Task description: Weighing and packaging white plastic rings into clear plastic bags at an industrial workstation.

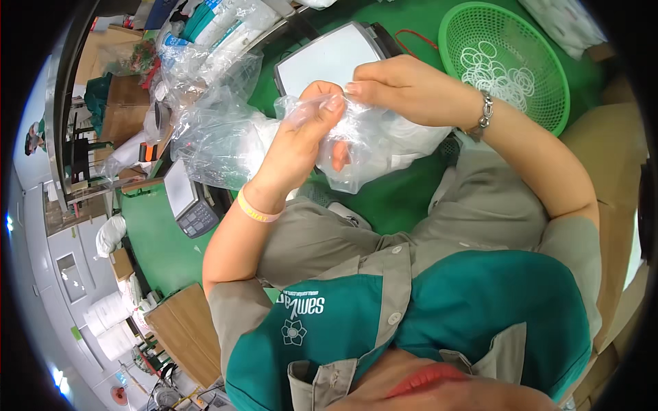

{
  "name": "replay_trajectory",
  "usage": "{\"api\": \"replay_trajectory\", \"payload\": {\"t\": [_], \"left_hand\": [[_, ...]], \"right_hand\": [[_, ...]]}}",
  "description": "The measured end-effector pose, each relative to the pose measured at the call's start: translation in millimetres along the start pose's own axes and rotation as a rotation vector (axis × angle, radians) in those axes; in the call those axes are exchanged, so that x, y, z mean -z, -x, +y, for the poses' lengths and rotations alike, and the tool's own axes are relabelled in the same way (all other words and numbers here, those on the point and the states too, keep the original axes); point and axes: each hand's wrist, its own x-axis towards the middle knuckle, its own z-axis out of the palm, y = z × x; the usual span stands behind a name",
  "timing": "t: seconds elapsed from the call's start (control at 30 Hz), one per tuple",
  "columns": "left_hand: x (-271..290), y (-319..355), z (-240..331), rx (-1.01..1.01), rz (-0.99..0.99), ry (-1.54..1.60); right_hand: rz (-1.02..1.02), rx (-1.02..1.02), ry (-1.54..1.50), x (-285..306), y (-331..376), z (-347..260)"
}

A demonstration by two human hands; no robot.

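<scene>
Above my lap, both hands are closed on a clear plastic bag (363,130). My left hand (299,140), with a pale band on its wrist, grips the bag's gathered edge; a fingertip shows through or below the film. My right hand (411,89), wearing a metal bracelet, pinches the same film between thumb and fingers, close to the left thumb. Something white (415,140) lies in or behind the bag under my right wrist; its kind is unclear. More crumpled clear plastic (216,140) spreads to the left of my left hand.
A scale with a white top (329,58) sits beyond my hands, and a second scale (188,202) stands at left. At far right, a green basket (449,41) holds several white rings beside a red cord (415,38). Cardboard boxes (185,335) stand lower left and along the right.
</scene>
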Motion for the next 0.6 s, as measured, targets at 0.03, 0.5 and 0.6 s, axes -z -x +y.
{"api": "replay_trajectory", "payload": {"t": [0.03,0.5,0.6], "left_hand": [[0.4,-2.3,0.2,0.012,0.014,0.03],[16.8,-4.8,-4.9,-0.047,-0.057,0.183],[17.6,-2.8,-8.8,-0.073,-0.045,0.069]], "right_hand": [[0.06,-0.043,-0.158,-2.2,-1.8,6.4],[0.29,0.472,-0.152,-28.7,1.5,10.7],[-0.007,0.234,-0.138,-22.9,-7.3,20.5]]}}
